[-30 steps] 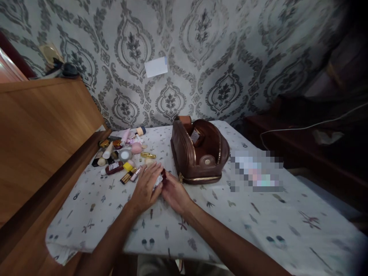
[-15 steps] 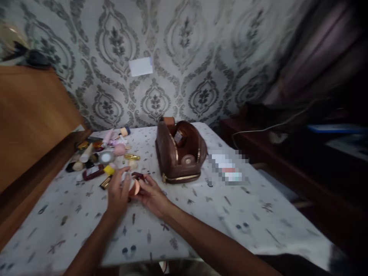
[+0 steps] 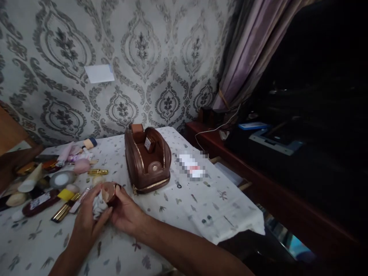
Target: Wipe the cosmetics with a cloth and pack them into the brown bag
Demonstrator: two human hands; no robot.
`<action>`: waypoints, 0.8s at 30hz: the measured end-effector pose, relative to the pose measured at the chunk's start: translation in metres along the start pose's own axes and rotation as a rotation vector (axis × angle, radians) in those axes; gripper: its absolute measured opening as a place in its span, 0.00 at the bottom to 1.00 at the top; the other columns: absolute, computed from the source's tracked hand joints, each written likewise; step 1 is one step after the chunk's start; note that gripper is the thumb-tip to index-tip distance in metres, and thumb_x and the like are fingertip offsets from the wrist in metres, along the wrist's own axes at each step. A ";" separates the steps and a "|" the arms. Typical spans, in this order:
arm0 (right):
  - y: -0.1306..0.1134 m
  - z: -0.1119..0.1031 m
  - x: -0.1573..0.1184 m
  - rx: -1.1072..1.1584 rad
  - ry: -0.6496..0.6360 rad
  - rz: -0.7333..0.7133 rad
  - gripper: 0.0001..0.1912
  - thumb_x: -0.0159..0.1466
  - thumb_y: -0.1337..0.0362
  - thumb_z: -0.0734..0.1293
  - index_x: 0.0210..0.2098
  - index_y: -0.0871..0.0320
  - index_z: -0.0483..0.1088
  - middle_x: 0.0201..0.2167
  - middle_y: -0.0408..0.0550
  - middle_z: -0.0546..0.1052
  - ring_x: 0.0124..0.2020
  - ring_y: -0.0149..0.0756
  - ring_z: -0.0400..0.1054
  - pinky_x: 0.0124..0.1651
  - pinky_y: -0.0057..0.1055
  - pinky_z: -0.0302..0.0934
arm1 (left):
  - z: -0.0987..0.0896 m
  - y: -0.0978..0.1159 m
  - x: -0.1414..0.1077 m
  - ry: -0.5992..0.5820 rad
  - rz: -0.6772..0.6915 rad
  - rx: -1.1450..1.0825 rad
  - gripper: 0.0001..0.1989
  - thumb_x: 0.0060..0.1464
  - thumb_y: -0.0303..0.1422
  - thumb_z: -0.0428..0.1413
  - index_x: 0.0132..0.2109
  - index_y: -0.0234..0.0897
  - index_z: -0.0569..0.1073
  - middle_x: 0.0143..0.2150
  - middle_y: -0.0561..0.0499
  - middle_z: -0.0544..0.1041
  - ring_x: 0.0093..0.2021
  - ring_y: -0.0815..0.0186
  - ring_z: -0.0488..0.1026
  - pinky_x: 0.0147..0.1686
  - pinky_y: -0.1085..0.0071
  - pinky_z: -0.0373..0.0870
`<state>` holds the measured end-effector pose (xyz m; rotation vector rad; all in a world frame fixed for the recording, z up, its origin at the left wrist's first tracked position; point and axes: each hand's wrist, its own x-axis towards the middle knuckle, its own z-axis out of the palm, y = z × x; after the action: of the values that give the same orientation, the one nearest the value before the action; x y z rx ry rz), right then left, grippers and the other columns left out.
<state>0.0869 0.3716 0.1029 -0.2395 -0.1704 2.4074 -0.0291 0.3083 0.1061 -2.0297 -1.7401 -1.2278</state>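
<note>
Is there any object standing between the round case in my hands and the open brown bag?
No object visibly stands between the round case and the brown bag. Only the right hand, holding the case from that side, comes between; the bag's front wall rises below its opening.

My left hand [image 3: 90, 211], a second ago laid over the dark red object in my right hand [image 3: 128, 212], now grips the crumpled white cloth [image 3: 99, 207] beside its round, shiny copper-coloured face [image 3: 109, 192], which is exposed and tilted up. My view has swung to the right: the open brown leather bag [image 3: 149, 165] appears further left, more of the purple curtain [image 3: 255, 46] shows, and the brown wooden panel [image 3: 10, 132] is mostly out of sight.
</note>
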 end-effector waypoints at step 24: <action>-0.003 0.003 -0.014 -0.776 -0.162 -0.321 0.25 0.52 0.48 0.76 0.44 0.52 0.72 0.42 0.42 0.74 0.46 0.35 0.68 0.53 0.31 0.58 | -0.018 -0.004 0.014 -0.045 -0.616 -0.267 0.19 0.60 0.48 0.47 0.45 0.40 0.74 0.44 0.47 0.79 0.46 0.53 0.76 0.48 0.56 0.73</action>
<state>0.0988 0.3642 0.1078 -0.3323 -1.1298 1.9364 -0.0418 0.3083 0.1256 -1.6949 -2.4474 -1.6658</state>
